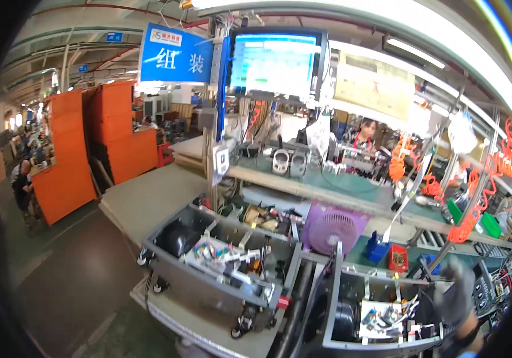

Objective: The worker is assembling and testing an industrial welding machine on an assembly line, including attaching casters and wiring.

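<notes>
At the lower right my right hand (456, 292), in a grey glove, is raised over the right end of an open dark box-shaped cabinet (336, 310). Motion smears its fingers, and I cannot make out anything in them. Inside that cabinet lie a white circuit board with wires (381, 319) and a round black part (345, 322). Just beyond the hand is a black panel with round parts (483, 292). A second open cabinet (208, 271), fitted with casters, sits to the left with a black rounded part (178, 238) and wired boards inside. My left hand is out of view.
Behind the cabinets stand a purple fan (332, 230), a blue bin (377, 247) and a red bin (398, 258). A monitor (275, 62) hangs above the green-topped shelf (339, 186). Orange coiled hoses (468, 221) dangle at right. Stacked boards (154, 197) lie at left; people work farther off.
</notes>
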`<state>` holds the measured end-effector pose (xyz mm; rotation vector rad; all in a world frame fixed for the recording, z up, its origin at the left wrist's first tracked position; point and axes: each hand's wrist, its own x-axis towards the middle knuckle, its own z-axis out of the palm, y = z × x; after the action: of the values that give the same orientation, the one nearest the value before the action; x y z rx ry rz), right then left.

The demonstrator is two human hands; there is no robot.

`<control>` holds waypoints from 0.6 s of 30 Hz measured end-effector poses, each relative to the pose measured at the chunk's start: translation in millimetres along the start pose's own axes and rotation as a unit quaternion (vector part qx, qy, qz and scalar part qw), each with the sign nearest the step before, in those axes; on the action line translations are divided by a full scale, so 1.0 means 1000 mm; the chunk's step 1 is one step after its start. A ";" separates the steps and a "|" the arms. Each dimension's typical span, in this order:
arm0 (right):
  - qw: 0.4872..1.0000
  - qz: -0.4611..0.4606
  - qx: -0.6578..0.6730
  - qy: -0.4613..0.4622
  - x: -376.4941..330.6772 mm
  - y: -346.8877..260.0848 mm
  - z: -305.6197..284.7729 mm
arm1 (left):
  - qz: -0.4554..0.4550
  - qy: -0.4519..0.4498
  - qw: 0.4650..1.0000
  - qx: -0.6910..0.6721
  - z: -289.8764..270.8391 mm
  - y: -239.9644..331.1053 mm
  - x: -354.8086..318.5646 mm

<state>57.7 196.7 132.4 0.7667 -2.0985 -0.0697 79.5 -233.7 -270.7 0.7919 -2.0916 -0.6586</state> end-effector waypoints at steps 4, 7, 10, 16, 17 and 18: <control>0.998 -0.059 0.027 -0.011 0.215 0.017 0.045 | 0.012 0.014 1.000 -0.007 0.013 0.025 0.141; 0.996 -0.053 -0.056 -0.038 0.333 0.018 0.077 | 0.068 -0.004 0.996 -0.061 0.059 0.060 0.231; 0.994 -0.021 -0.103 -0.035 0.440 0.034 0.138 | 0.100 -0.010 0.992 -0.077 0.090 0.089 0.294; 0.975 0.087 -0.203 -0.004 0.557 0.031 0.194 | 0.147 -0.022 0.983 -0.108 0.133 0.134 0.367; 0.970 0.111 -0.217 -0.007 0.564 0.031 0.197 | 0.152 -0.023 0.982 -0.112 0.139 0.141 0.373; 0.964 0.137 -0.228 -0.015 0.568 0.031 0.204 | 0.156 -0.027 0.981 -0.115 0.146 0.146 0.379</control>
<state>-353.8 -133.3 426.9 0.1992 -2.0846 -0.3987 -271.1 -382.0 -68.5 0.3109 -2.0816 -0.7356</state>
